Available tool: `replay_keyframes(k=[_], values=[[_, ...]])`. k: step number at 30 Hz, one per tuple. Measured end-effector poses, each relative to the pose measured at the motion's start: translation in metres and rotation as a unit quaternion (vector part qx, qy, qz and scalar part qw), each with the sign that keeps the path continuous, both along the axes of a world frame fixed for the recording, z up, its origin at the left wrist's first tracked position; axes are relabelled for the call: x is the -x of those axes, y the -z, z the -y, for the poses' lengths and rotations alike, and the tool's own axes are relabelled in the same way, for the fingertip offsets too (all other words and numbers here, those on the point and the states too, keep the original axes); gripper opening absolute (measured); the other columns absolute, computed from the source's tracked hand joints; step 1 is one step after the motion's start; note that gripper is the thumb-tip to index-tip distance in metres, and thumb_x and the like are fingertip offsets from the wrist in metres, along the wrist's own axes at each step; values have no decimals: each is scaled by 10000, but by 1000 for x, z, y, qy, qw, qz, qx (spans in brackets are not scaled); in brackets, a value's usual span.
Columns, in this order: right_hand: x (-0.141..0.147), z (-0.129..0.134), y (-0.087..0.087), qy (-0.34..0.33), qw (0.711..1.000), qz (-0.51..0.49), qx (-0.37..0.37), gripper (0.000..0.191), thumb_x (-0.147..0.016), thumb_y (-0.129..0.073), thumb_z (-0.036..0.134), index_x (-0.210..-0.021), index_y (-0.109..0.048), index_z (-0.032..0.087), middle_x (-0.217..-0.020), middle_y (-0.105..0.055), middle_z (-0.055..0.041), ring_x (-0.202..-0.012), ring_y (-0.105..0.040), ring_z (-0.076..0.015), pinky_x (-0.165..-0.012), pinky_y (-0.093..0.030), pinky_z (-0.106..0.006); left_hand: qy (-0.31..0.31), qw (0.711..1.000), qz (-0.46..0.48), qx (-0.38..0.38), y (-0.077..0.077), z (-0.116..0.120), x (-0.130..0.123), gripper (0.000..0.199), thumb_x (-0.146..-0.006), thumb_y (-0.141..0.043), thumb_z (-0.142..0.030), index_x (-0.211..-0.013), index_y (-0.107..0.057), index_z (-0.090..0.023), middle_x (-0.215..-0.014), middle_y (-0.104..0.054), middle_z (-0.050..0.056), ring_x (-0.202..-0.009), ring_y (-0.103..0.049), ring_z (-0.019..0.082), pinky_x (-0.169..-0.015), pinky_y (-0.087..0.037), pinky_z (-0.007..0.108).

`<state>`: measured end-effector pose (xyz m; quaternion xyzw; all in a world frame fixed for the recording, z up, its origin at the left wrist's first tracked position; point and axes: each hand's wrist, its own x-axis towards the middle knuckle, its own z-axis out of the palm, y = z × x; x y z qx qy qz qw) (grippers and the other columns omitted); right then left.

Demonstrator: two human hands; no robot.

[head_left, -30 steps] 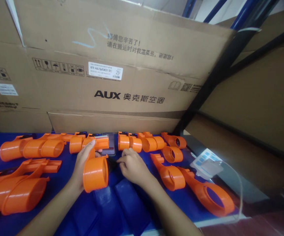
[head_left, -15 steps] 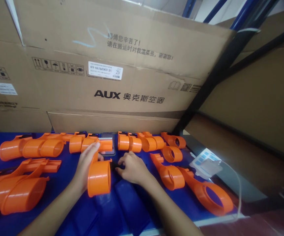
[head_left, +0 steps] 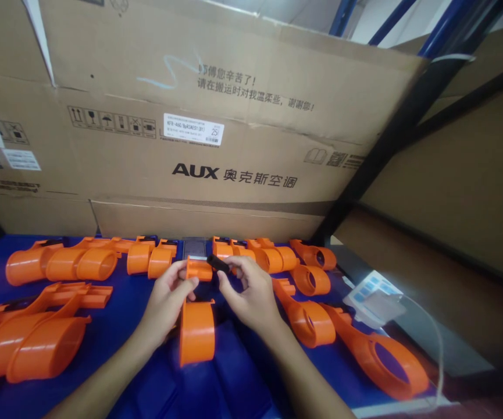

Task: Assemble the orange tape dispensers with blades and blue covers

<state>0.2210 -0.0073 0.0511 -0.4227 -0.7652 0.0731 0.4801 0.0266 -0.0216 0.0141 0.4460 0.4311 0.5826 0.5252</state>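
Note:
My left hand [head_left: 167, 299] is closed on an orange tape dispenser [head_left: 198, 334], gripping its narrow upper part. The wide ring hangs below, and a pale serrated strip [head_left: 199, 258] shows along the top end. Between the thumb and fingers of my right hand [head_left: 251, 294] is a short black cylindrical piece [head_left: 218, 264]. One end of that piece is close to the dispenser's upper end; I cannot tell whether they touch. Behind my hands lies a dark flat rectangular object [head_left: 194, 248], partly hidden.
More orange dispensers stand in groups at left [head_left: 44, 343], along the back and at right [head_left: 391, 361]. Folded blue material [head_left: 238, 366] lies in front of me. A large cardboard box [head_left: 216, 198] walls off the back. At right are a clear plastic item [head_left: 375, 299] and a dark post [head_left: 364, 157].
My right hand has come up from the lower middle with the black cylindrical piece, beside the dispenser's top. My left hand and the dispenser have shifted slightly right in view.

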Motion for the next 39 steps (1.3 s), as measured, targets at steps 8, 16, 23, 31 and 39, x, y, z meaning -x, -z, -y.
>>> replay_keyframes(k=[8,16,23,31,39], values=[[3,9,-5,-55,997,39,-32,186,-949,-600,244,-1120,-675,235,-991,-724,-80,-952,-675,-238,-840,-553,-377,8,998,-47,-34,1,6,-4,462,-779,-791,-315,-1216,-672,-222,-1004,-735,68,-797,-668,202,-725,-533,307],[4,12,-7,-85,996,19,-8,202,-954,-605,267,-1142,-674,237,-1018,-712,-78,-953,-666,-231,-837,-545,-362,32,999,-3,-6,0,8,-6,425,-761,-798,-294,-1163,-688,-210,-973,-729,58,-697,-636,165,-696,-526,290],[-9,-5,-2,31,982,97,157,229,-995,-491,291,-1011,-704,210,-862,-739,-60,-770,-688,-201,-703,-507,-287,9,991,120,58,-12,9,-5,244,-737,-777,-276,-938,-666,-194,-652,-614,-28,-540,-546,114,-534,-446,211],[-11,-14,14,80,908,338,234,289,-947,-587,297,-1199,-730,292,-1160,-761,-85,-1111,-696,-287,-872,-516,-361,11,992,108,69,-10,4,-1,348,-690,-836,-322,-966,-660,-205,-593,-557,-64,-492,-468,88,-486,-402,180],[-9,-17,15,75,909,325,248,265,-944,-616,396,-1151,-741,287,-1146,-758,-75,-1079,-698,-273,-851,-507,-350,3,992,106,65,-10,2,-2,389,-657,-858,-345,-968,-666,-211,-632,-592,-60,-494,-502,92,-497,-425,196]])
